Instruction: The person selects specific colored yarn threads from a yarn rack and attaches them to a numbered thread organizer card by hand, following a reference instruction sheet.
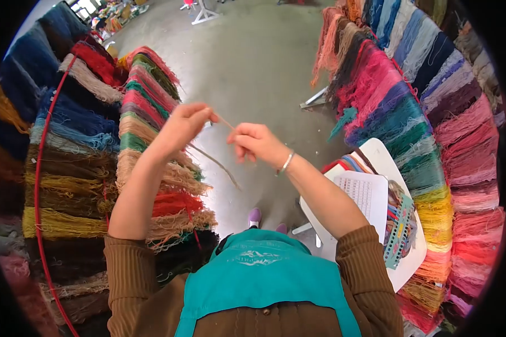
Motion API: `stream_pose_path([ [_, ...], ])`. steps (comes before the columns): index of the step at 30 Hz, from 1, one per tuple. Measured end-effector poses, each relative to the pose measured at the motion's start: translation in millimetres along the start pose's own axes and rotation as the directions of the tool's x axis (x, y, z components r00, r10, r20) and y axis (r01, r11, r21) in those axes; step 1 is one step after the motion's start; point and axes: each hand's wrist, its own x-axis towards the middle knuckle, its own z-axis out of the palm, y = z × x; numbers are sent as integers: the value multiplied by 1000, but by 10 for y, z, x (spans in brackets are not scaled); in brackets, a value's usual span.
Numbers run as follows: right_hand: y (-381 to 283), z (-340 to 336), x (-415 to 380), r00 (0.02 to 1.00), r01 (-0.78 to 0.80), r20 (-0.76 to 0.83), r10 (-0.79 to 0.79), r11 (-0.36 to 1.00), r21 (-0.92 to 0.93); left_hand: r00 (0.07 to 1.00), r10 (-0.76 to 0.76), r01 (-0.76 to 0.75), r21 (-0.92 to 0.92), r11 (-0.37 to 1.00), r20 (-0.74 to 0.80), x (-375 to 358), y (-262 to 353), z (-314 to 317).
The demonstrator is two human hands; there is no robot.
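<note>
My left hand (183, 128) is raised in front of me, thumb and fingertips pinched on a thin strand of yarn (225, 121). The strand runs short and taut across to my right hand (257, 143), whose fingers are curled closed on its other end. Below my left hand dangles a loose greyish-brown tail of yarn (222, 168). Both hands are up over the floor, between the two racks of yarn. A bracelet (287, 162) circles my right wrist.
Racks hung with coloured yarn skeins stand at left (78, 185) and right (416, 151). By my right forearm, a white stool (413, 255) carries a printed sheet (354, 194), small yarn bundles (351, 163) and a teal punched card (400, 233). A red cord (39, 185) crosses the left rack.
</note>
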Motion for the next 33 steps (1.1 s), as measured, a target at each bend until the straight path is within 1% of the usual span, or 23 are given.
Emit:
stream_pose_path([
  [2,161,-273,-63,997,-39,-62,38,999,-15,995,25,-22,28,999,-98,21,-130,-338],
  [3,173,-428,-130,993,-106,-57,106,994,-7,994,-30,28,-22,999,-100,-27,-177,-495],
  [5,284,-747,-278,991,-129,-64,121,981,-146,984,-115,101,-103,990,-140,-78,-362,-775],
  [7,264,-935,-458,978,-203,-106,181,943,-263,976,-128,84,-240,967,-175,-156,-529,-987],
  [8,298,-1031,-533,978,-204,-101,183,943,-262,972,-141,79,-303,950,-190,-203,-593,-1092],
  [10,390,-1234,-638,950,-309,-163,268,884,-351,968,-136,42,-399,916,-211,-316,-626,-1238],
  [11,420,-1311,-682,949,-311,-162,270,883,-351,966,-145,34,-448,893,-214,-372,-649,-1292],
  [13,458,-1480,-734,928,-358,-258,267,830,-427,959,-138,-15,-534,846,-246,-454,-683,-1367],
  [14,484,-1584,-747,936,-333,-276,221,810,-483,955,-136,-40,-569,821,-264,-496,-682,-1402],
  [15,504,-1665,-750,935,-334,-277,221,809,-483,955,-121,-69,-600,797,-270,-535,-719,-1444],
  [17,497,-1808,-747,939,-309,-311,145,749,-586,948,-134,-82,-629,773,-288,-585,-767,-1450],
  [19,447,-1936,-746,928,-338,-337,161,749,-571,941,-150,-93,-656,749,-305,-634,-827,-1500],
  [21,404,-2030,-777,921,-339,-367,131,734,-589,930,-139,-170,-735,656,-339,-693,-872,-1596],
  [22,433,-2102,-785,911,-329,-406,73,723,-608,895,-195,-186,-734,653,-400,-713,-901,-1627],
  [23,419,-2163,-822,910,-332,-407,76,723,-607,885,-211,-214,-764,608,-416,-732,-947,-1689],
  [25,383,-2284,-912,867,-387,-499,-9,620,-683,850,-260,-270,-803,531,-458,-812,-1016,-1815],
  [26,414,-2385,-958,827,-443,-559,56,677,-588,850,-260,-270,-803,531,-458,-846,-1005,-1805],
  [28,532,-2684,-1054,807,-457,-588,48,680,-572,895,-262,-175,-824,539,-362,-912,-999,-1779],
  [29,546,-2779,-1084,799,-455,-596,81,730,-510,921,-248,-118,-821,558,-301,-904,-1063,-1755],
  [30,649,-2858,-1097,788,-349,-578,-213,618,-704,926,-269,-67,-817,573,-264,-901,-1024,-1642],
  [31,770,-2915,-1084,731,-261,-476,-489,444,-857,929,-290,-17,-809,587,-230,-888,-999,-1498],
  [32,1009,-3234,-1028,667,-259,-125,-735,-70,-963,965,-218,12,-812,583,-143,-867,-1026,-1351],
  [33,946,-3103,-953,671,-244,-117,-733,-69,-967,988,-135,21,-819,574,-69,-813,-961,-1119],
])
